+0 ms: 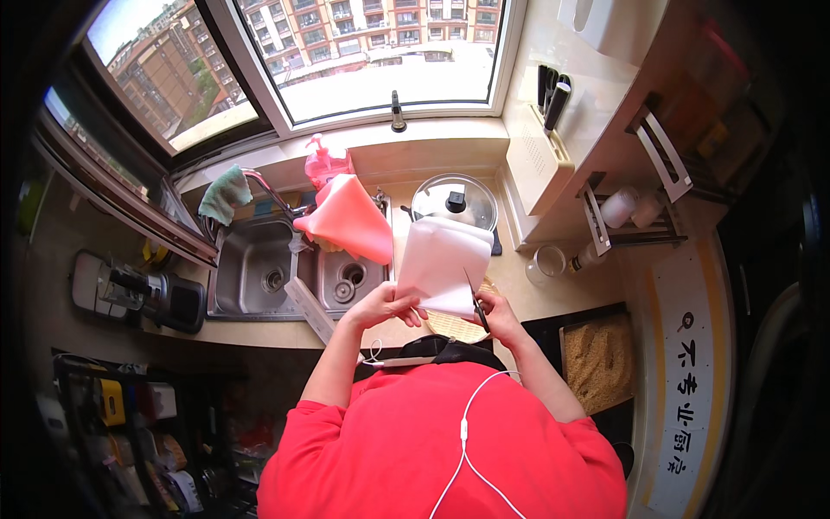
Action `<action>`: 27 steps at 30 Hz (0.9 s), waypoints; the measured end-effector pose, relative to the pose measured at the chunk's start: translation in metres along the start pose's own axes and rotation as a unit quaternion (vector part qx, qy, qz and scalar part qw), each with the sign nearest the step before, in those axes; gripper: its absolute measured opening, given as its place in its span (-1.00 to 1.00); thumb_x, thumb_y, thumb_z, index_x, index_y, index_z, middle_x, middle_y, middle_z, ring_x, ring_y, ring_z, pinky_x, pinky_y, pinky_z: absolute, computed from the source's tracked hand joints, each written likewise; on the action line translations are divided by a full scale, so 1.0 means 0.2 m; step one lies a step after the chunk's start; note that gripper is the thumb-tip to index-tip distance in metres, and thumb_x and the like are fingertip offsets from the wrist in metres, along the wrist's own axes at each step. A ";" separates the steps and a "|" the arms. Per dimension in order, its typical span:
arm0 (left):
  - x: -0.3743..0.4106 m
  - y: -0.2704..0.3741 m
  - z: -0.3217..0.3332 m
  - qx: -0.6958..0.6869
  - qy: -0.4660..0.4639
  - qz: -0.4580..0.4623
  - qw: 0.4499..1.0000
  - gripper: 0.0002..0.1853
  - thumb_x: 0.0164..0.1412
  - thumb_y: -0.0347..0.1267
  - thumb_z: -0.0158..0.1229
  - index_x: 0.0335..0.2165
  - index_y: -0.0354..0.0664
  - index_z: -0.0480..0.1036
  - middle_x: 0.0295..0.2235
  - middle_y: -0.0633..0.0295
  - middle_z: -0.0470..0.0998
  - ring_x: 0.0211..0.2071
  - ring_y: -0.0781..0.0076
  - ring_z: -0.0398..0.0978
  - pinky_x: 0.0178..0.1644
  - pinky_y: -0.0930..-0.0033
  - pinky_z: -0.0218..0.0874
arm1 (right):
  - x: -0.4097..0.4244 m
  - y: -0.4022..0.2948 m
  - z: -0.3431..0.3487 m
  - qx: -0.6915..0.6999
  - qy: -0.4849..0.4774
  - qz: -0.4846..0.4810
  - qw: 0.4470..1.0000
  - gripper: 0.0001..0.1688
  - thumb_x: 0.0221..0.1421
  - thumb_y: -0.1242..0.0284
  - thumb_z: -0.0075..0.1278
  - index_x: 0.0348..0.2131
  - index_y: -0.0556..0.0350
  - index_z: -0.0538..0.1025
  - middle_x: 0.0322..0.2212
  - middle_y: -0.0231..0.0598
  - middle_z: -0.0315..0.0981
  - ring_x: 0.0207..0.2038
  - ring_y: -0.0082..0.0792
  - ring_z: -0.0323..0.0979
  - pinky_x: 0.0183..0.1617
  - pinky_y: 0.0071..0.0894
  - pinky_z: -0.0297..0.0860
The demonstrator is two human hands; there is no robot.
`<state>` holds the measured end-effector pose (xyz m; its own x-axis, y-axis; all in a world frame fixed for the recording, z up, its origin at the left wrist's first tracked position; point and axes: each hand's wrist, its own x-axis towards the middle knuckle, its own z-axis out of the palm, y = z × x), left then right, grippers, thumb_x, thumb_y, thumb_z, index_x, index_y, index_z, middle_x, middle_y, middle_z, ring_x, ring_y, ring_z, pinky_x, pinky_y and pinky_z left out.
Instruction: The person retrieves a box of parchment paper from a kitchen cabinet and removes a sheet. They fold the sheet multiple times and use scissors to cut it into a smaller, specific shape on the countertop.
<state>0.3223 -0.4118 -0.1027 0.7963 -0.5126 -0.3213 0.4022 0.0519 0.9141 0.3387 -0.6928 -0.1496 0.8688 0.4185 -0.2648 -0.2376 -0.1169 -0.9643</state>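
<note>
My left hand [388, 306] grips the lower left edge of a folded sheet of white paper [444, 263], which looks like baking paper. In my right hand [499, 319] is a pair of scissors [480, 313], its blades lying at the paper's lower right side. Whether the blades have cut into the sheet I cannot tell. Below the paper, partly hidden by it, a round woven bamboo tray [457, 327] lies on the counter. Just beyond the paper sits a pot or pan with a glass lid [431, 194] and a black knob.
To the left is a double steel sink [253, 259], with a pink sheet [353, 217] draped over its right part. A glass jar [546, 263] stands right of the paper. A knife holder [538, 156] is against the wall. A tray of brown grains [596, 363] rests at the right.
</note>
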 end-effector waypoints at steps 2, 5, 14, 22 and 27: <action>0.00 0.00 0.00 0.003 -0.005 0.000 1.000 -0.75 0.28 -0.34 -0.01 -0.25 -0.35 0.42 -0.39 0.09 0.57 -0.46 0.50 0.56 -0.39 0.54 0.40 | 0.03 0.05 -0.03 -0.029 -0.008 -0.004 1.000 -0.56 -0.14 0.63 0.17 -0.17 0.28 0.45 -0.40 -0.31 0.49 -0.34 -0.55 0.44 -0.26 -0.58 0.37; 0.00 0.00 -0.01 -0.001 -0.007 0.000 1.000 -0.75 0.28 -0.34 -0.02 -0.26 -0.35 0.42 -0.39 0.09 0.57 -0.46 0.50 0.56 -0.38 0.54 0.40 | 0.00 -0.02 -0.02 -0.001 -0.012 0.004 1.000 -0.55 -0.18 0.67 0.10 -0.17 0.31 0.45 -0.42 -0.32 0.48 -0.37 -0.57 0.42 -0.28 -0.60 0.35; 0.01 0.01 -0.01 0.006 -0.039 -0.013 0.999 -0.76 0.29 -0.34 -0.03 -0.25 -0.34 0.41 -0.39 0.10 0.58 -0.46 0.51 0.56 -0.38 0.55 0.39 | 0.02 0.01 -0.02 -0.013 -0.016 -0.020 1.000 -0.56 -0.13 0.52 0.18 -0.17 0.24 0.46 -0.44 -0.43 0.42 -0.45 -0.65 0.34 -0.37 -0.65 0.28; 0.01 0.00 -0.02 0.001 -0.048 -0.014 0.999 -0.76 0.29 -0.35 -0.04 -0.25 -0.35 0.42 -0.39 0.10 0.58 -0.46 0.51 0.56 -0.39 0.55 0.39 | 0.02 -0.03 -0.07 -0.038 -0.043 0.023 0.998 -0.56 -0.13 0.44 0.23 -0.21 0.25 0.49 -0.45 -0.40 0.43 -0.40 -0.60 0.34 -0.29 -0.59 0.30; 0.00 0.00 -0.02 -0.006 -0.059 -0.022 0.998 -0.76 0.29 -0.34 -0.03 -0.26 -0.35 0.43 -0.39 0.10 0.58 -0.46 0.51 0.56 -0.40 0.54 0.40 | 0.01 -0.08 -0.04 -0.049 -0.022 -0.013 0.998 -0.56 -0.18 0.54 0.17 -0.20 0.25 0.50 -0.52 -0.40 0.42 -0.43 -0.63 0.32 -0.34 -0.58 0.28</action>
<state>0.3246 -0.4090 -0.1033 0.7192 -0.6114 -0.3300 0.4426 0.0371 0.8959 0.3474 -0.6973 -0.1345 0.8533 0.4623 -0.2413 -0.1697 -0.1913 -0.9668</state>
